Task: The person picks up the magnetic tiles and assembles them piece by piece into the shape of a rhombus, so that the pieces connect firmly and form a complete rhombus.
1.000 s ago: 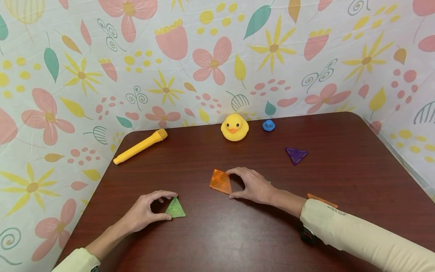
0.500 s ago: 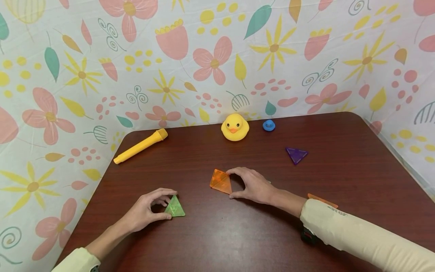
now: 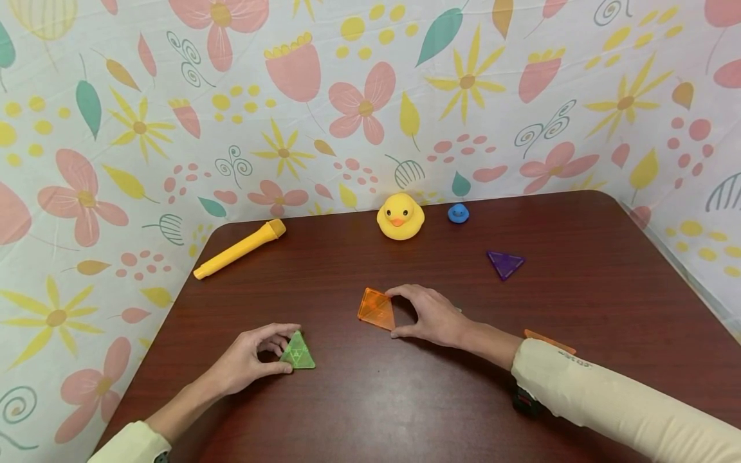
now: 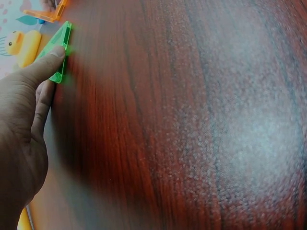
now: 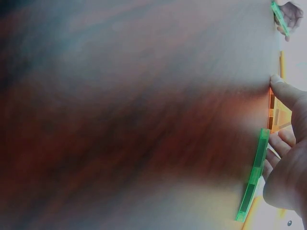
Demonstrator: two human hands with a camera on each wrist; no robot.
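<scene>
L hand (image 3: 251, 361) pinches green tri (image 3: 299, 354), R hand (image 3: 431, 316) pinches orange pc (image 3: 376, 310), prob mid-assembly; next likely needs careful lining-up.

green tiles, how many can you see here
2: one green tile pinched in the left hand, and a second green tile beside the right hand, mostly hidden behind it in the head view. The right arm could hide more.

Both sleeves (image 3: 625, 399) are cream; the right bears dark lettering (image 3: 575, 359) above black wristwear (image 3: 524, 402).
</scene>
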